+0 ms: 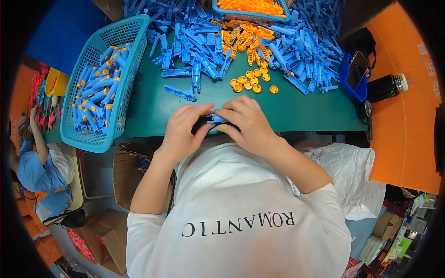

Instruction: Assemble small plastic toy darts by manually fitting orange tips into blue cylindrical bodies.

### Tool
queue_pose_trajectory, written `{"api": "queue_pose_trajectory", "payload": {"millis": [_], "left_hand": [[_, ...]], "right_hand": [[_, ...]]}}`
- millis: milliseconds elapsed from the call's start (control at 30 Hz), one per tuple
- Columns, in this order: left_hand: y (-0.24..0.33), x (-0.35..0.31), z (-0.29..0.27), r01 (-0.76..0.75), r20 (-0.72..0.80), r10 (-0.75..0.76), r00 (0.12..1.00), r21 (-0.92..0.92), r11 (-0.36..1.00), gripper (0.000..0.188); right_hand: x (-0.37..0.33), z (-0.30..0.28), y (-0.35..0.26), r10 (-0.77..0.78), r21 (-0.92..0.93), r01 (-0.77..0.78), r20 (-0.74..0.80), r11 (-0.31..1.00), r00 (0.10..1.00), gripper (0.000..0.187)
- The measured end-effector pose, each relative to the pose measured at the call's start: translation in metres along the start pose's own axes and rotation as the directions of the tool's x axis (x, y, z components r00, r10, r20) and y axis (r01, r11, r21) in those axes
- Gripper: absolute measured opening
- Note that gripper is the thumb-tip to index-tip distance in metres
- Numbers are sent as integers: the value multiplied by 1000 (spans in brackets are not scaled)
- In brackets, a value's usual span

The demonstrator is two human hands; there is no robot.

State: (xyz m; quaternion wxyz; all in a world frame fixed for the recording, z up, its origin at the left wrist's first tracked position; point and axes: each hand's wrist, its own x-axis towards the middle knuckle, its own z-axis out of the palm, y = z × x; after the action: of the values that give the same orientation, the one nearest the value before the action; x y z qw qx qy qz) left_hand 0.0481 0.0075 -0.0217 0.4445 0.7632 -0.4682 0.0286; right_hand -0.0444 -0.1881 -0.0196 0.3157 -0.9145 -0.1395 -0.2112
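Note:
Both my hands meet at the near edge of the green table (153, 106). My left hand (181, 129) pinches one end of a small blue plastic shell piece (216, 118), and my right hand (250, 123) closes on its other end. Fingers cover most of the piece, and something dark shows beside it. Just beyond my hands lie several round orange caps (248, 85) and a loose blue half shell (180, 92). Farther back spreads a heap of blue half shells (194, 46), with orange ladder-like inserts (250, 39) between it and another blue heap (301, 55).
At the left, a blue mesh basket (141, 34) holds blue pieces with orange ends. A tray (252, 17) of orange parts stands at the back. To the right are a blue box (345, 83) with a phone (358, 69) and a black bottle (382, 88). A co-worker (39, 169) sits far left.

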Motion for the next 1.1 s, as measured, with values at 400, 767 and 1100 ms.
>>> {"api": "queue_pose_trajectory", "payload": {"millis": [400, 767, 1100], "left_hand": [[2, 1, -1, 231, 29, -230, 973, -76, 970, 57], [-2, -1, -4, 177, 37, -174, 984, -82, 981, 57], [-14, -1, 0, 56, -42, -61, 997, -118, 991, 21]], "right_hand": [[7, 17, 3, 73, 184, -54, -101, 981, 992, 20], [6, 16, 6, 30, 165, -17, -77, 986, 997, 22], [2, -1, -2, 70, 70, -64, -89, 995, 994, 33]]}}
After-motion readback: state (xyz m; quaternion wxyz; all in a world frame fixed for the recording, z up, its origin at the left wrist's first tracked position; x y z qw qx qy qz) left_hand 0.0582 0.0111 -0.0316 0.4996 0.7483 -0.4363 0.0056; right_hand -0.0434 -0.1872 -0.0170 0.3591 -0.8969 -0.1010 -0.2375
